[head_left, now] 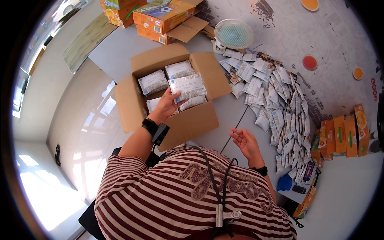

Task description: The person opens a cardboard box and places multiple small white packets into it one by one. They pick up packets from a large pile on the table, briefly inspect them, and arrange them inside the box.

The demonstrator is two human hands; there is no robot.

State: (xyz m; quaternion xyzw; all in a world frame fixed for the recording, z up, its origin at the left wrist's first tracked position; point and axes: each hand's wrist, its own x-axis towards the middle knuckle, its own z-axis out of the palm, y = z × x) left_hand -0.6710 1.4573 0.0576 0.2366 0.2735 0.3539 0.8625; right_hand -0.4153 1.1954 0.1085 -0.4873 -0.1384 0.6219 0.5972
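Note:
My left hand [170, 102] grips a white printed packet [188, 86] by its lower left edge and holds it over the open cardboard box [200, 124]. Inside the box lie several similar white packets [153, 82], standing or lying side by side. To the right of the box, my right hand [245, 141] hovers above the grey table with its fingers loosely apart and nothing in them. Beyond it spreads a long heap of small white packets [276, 108] against the wall side.
A pale mesh basket [234, 34] stands behind the heap. Orange cartons [166, 18] are stacked at the table's far end. More orange boxes [341, 136] line the right side. A blue object [285, 182] and a black phone-like item [299, 189] lie near the right table edge.

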